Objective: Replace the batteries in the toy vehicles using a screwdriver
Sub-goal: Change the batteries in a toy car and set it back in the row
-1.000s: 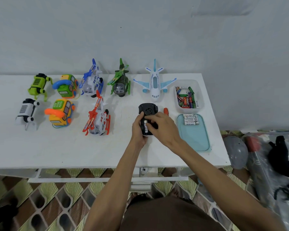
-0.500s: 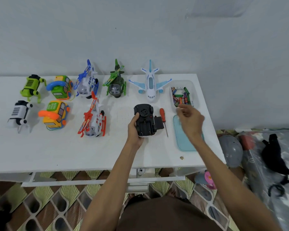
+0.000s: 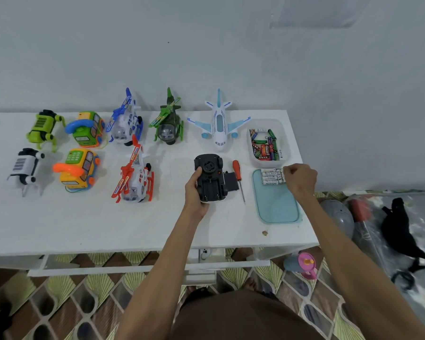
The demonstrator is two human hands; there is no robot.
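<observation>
L hand (image 3: 196,192) grips the flipped toy car (image 3: 210,177) on the table (image 3: 84,224). R hand (image 3: 300,179) fingers curled, pinching white batteries (image 3: 271,176) at the tray (image 3: 275,207) top. Screwdriver (image 3: 238,176) lies btwn car & tray.

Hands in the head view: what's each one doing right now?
Left hand: grips the upturned black toy car.
Right hand: curled at the white batteries; grip cannot be told.

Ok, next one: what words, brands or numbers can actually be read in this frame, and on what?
"Maybright", as best it reads: nearest of the white batteries on the teal tray.
Print on the loose batteries in the white tub: too small to read.
Stickers on the red helicopter, keypad of the orange phone-bus: blurred.
Underside of the black toy car: none legible.
</observation>
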